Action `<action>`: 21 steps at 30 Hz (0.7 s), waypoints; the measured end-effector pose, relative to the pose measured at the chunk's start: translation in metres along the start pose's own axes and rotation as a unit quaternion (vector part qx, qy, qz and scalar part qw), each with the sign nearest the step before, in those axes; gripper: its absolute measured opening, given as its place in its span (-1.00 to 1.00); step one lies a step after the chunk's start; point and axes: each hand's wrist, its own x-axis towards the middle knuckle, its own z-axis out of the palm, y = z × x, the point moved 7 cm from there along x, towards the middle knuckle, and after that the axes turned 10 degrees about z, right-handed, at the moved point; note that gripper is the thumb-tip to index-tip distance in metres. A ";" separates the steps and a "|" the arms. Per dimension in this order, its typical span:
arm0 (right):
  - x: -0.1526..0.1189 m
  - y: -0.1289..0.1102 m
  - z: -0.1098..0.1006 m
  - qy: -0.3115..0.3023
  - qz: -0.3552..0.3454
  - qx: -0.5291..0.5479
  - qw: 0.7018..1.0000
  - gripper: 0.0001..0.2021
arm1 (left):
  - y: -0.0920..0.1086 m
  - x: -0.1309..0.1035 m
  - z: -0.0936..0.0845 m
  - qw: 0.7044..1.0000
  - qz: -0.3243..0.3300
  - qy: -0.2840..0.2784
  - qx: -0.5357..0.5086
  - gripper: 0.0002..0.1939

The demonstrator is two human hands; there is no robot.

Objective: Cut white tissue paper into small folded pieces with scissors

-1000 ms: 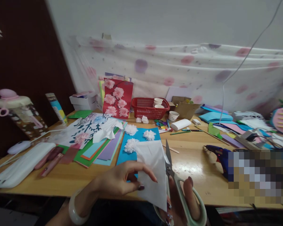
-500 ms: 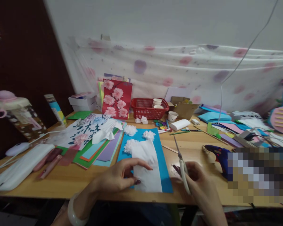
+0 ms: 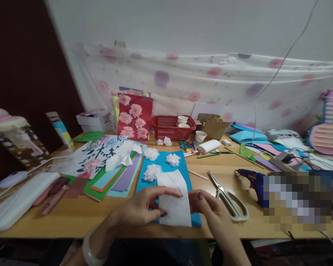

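A strip of white tissue paper [image 3: 174,210] lies over a blue sheet [image 3: 185,159] at the table's front. My left hand [image 3: 140,207] grips its left side, with the index finger and thumb showing on top of the tissue. At the right edge is my right hand [image 3: 211,210], thumb raised apart from the fingers, whose tips reach the tissue's edge. Scissors [image 3: 224,194] with pale handles lie on the wood beside that hand, blades slightly parted. White ruffled paper flowers [image 3: 172,159] rest on the blue sheet's upper part.
Coloured papers [image 3: 124,177] and a painted sheet [image 3: 86,153] spread to the left. Behind stand a red card [image 3: 147,107] with pink flowers, a red basket [image 3: 166,132] and a paper cup [image 3: 201,137]. A blue glue gun [image 3: 251,179] lies at right; a thin stick [image 3: 198,174] lies nearby.
My right hand has let go of the scissors, which now lie on the table, and has moved left to the tissue's right edge. My left hand stays on the tissue.
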 end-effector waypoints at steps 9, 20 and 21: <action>0.001 0.014 0.023 -0.057 0.047 0.109 0.991 -0.70 | -0.012 0.001 0.003 0.994 -0.037 0.026 -0.104 -0.34; -0.010 -0.001 0.010 0.021 -0.063 0.068 0.995 -0.84 | -0.002 0.005 -0.013 0.960 -0.021 0.201 -0.192 -0.33; -0.012 -0.003 0.008 0.032 -0.081 0.064 0.994 -0.87 | 0.001 0.005 -0.014 0.955 -0.011 0.210 -0.211 -0.29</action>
